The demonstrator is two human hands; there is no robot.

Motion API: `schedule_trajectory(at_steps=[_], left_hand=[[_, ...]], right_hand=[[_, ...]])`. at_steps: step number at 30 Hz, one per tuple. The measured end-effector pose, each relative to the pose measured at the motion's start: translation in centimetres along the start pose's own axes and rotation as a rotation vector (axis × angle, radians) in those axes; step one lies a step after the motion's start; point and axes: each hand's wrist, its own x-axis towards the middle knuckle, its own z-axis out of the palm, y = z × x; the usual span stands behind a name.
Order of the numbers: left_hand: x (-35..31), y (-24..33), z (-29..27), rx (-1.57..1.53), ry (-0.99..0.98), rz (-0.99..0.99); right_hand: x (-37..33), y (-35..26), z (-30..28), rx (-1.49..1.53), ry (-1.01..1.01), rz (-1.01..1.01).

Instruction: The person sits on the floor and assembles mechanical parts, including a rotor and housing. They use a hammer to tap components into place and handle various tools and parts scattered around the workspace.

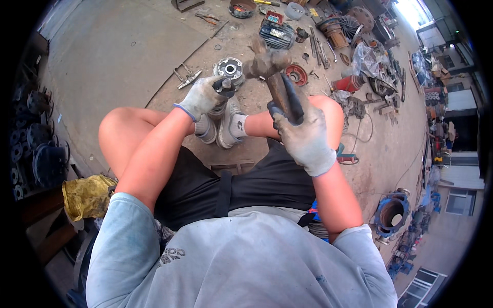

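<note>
Both of my hands wear whitish work gloves with dark palms. My right hand [305,137] grips a hammer [278,87] by its worn wooden handle, its rusty, slightly blurred head raised above the floor. My left hand [202,97] is closed round a short dark metal piece [224,85], its blunt end showing above the fist; its kind is unclear. Just beyond that fist is a round silver metal housing [231,68] with a hole at its centre, partly hidden by the glove. The hammer head is up and to the right of my left hand, apart from it.
A red ring-shaped part [296,75] lies beyond the hammer. Farther off are a dark finned motor [277,34], a metal puller [186,76] and pliers [207,18]. Rods, scrap and a red cylinder [348,83] are to the right. My shoes [226,131] are close below the housing.
</note>
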Motion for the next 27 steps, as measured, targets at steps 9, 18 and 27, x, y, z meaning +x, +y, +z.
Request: schedule_trajectory(at_steps=[9,18,27], left_hand=[[0.2,0.0,0.1,0.037,-0.035,-0.046],[-0.4,0.3,0.0,-0.028,0.031,-0.013],[0.8,1.6,-5.6,-0.474,0.210,-0.030]], right_hand=[[1.0,-0.9,1.2,-0.031,0.199,-0.369],[-1.5,3.4,3.7,-0.097,-0.215,0.129],[-2.2,-0.6,1.4,0.256,0.001,0.152]])
